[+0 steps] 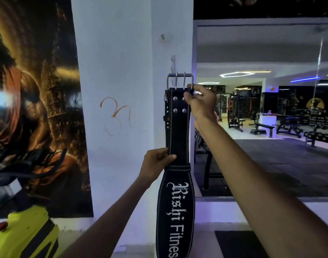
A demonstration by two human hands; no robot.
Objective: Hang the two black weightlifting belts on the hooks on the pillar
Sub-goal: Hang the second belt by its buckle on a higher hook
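Observation:
A black weightlifting belt (pixel 178 131) with white stitching and white lettering hangs upright in front of the white pillar (pixel 118 71). Its steel buckle (pixel 179 79) is at the top. My right hand (pixel 200 101) pinches the belt's top right corner just under the buckle. My left hand (pixel 155 162) grips the belt's left edge lower down, above the wide lettered part. A metal hook (pixel 173 62) sticks out of the pillar just above the buckle, and a second small hook (pixel 162 36) sits higher. Behind the belt's left edge a second dark strap with holes (pixel 166 116) shows partly.
A dark poster (pixel 34 101) covers the wall left of the pillar. A yellow-green machine (pixel 27 233) with black handles stands at lower left. A large mirror (pixel 271 108) to the right shows benches and gym machines. A dark floor mat (pixel 239 243) lies at lower right.

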